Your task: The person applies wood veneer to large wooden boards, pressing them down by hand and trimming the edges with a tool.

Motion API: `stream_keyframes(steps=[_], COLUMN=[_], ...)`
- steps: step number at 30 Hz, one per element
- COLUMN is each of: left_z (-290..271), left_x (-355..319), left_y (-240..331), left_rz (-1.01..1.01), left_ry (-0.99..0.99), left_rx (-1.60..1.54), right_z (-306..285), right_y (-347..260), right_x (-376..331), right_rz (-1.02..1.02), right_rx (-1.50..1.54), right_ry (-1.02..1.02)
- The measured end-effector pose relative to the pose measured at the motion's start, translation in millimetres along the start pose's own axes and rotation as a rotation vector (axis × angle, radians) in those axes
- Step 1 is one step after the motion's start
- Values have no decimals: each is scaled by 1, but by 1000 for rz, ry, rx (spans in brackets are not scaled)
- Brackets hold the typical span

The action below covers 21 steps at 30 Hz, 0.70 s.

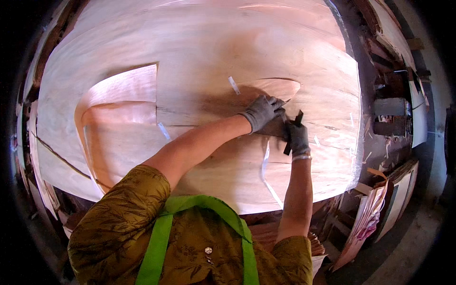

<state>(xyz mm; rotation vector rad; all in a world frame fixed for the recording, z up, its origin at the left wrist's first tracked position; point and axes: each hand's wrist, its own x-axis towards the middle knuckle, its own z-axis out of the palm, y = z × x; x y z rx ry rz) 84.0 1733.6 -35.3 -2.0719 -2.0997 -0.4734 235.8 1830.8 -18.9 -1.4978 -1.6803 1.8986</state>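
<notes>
A large sheet of pale wood veneer (pixel 204 57) spreads in front of me, with grain lines and darker cracks. My left hand (pixel 262 113), in a grey glove, lies with bent fingers by a raised, pointed veneer flap (pixel 280 87); what its fingertips hold is hidden. Close to its right, my right hand (pixel 298 137), gloved too, is closed round a dark tool with a black handle (pixel 299 118). A dark flat part, seemingly its blade (pixel 273 128), reaches under the left hand. A white tape strip (pixel 265 166) runs from near the tool toward me.
On the left, a loose veneer piece (pixel 118 90) curls up from the sheet. Short white tape pieces (pixel 233 85) dot the surface. Stacked veneer offcuts (pixel 363 223) lean at the lower right. Beyond the right edge stands a dark block-like metal part (pixel 390 114).
</notes>
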Motion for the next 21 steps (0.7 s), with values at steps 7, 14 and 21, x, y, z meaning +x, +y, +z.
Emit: stream_keyframes(steps=[7,14,21], left_z=[4,-12,12], left_x=[1,15,32], left_y=[-15,-79,-71], left_rz=[6,-444,-184], left_ry=[-76,281,-102], left_rx=[-230,-306,-17], right_z=[27,44,22], right_y=[-8,-76,-35], right_x=[-41,87,118], right_rz=[-1,-42,-282], right_rx=[-70,84,-438], right_ry=[-19,-242,-231])
